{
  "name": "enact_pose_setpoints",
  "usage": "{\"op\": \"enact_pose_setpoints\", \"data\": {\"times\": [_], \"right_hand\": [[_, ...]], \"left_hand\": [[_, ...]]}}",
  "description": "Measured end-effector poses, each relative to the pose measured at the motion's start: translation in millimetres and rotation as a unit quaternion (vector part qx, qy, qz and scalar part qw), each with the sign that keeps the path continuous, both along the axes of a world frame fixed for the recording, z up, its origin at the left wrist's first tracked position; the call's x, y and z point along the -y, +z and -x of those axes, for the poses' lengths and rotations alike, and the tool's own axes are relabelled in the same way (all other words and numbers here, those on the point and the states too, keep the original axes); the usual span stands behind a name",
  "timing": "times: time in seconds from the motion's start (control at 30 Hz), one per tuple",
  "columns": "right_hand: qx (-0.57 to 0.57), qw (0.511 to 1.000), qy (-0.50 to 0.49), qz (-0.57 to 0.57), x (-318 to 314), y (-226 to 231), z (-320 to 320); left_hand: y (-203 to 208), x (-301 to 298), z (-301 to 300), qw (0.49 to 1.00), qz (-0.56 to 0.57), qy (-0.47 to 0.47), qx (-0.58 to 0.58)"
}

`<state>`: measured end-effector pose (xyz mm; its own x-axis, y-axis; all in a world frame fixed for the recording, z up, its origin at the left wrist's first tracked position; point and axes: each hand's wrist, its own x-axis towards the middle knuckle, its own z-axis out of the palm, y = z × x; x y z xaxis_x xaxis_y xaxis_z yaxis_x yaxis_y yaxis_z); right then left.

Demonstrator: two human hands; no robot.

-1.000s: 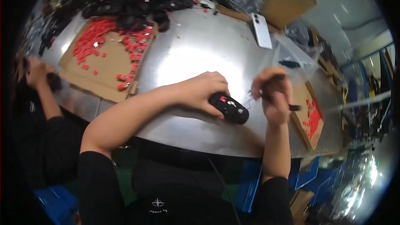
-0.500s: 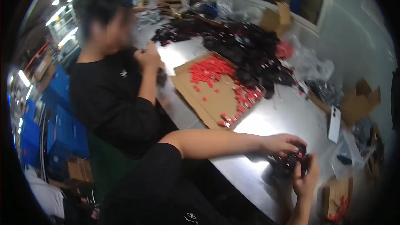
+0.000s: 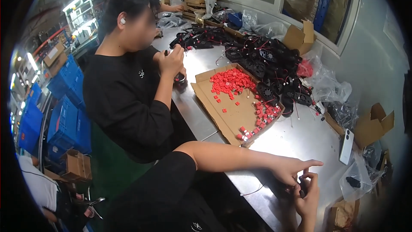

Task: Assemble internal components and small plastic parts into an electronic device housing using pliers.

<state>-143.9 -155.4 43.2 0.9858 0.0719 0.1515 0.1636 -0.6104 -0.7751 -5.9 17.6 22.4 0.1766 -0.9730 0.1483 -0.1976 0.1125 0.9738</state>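
Over the right side of the metal table, my two hands meet at a small black part, mostly hidden by fingers. My right hand grips it from the near side, fingers bent around it. My left hand reaches in from the left; its index finger points straight out, while its thumb and other fingers curl down onto the part. A thin wire lies on the table left of my hands. Further off, a shallow cardboard tray holds many small red pieces, some with silvery ends.
Black fans with wires are heaped behind the tray. A co-worker at the left handles a dark piece. A white phone, plastic bags and an open carton line the right side. Blue crates stand far left.
The view has shifted, so the scene sits lower and further right. My left index finger has stretched out from its bent pose. Less of the black part shows between my hands now.
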Motion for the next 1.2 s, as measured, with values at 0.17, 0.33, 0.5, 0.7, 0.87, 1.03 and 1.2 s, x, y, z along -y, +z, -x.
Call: {"op": "enact_pose_setpoints", "data": {"times": [0.17,0.33,0.5,0.7,0.87,1.03,1.2], "right_hand": [[-0.054,0.993,-0.094,0.036,7.9,18.4,3.6],[-0.074,0.985,-0.114,0.109,-7.7,16.5,-27.3],[0.002,0.981,-0.167,0.102,16.7,-0.5,-16.2],[0.259,0.878,-0.081,-0.395,20.2,8.5,-1.2],[0.208,0.865,0.009,-0.458,3.8,11.8,9.9],[0.173,0.930,-0.056,-0.319,-21.1,16.7,15.8],[0.143,0.941,-0.072,-0.298,-27.8,17.4,20.6]], "left_hand": [[-3.7,17.3,-3.7,0.988,0.060,0.056,0.131],[13.3,-17.0,-7.1,0.924,-0.002,0.142,0.354],[-3.7,-5.4,-1.5,0.895,-0.044,0.161,0.413],[1.2,-10.1,14.3,0.897,-0.054,0.143,0.415],[1.1,-0.3,30.2,0.907,-0.059,0.142,0.391],[8.2,2.0,34.4,0.906,-0.074,0.133,0.396],[7.5,1.9,40.7,0.900,-0.085,0.135,0.405]]}}
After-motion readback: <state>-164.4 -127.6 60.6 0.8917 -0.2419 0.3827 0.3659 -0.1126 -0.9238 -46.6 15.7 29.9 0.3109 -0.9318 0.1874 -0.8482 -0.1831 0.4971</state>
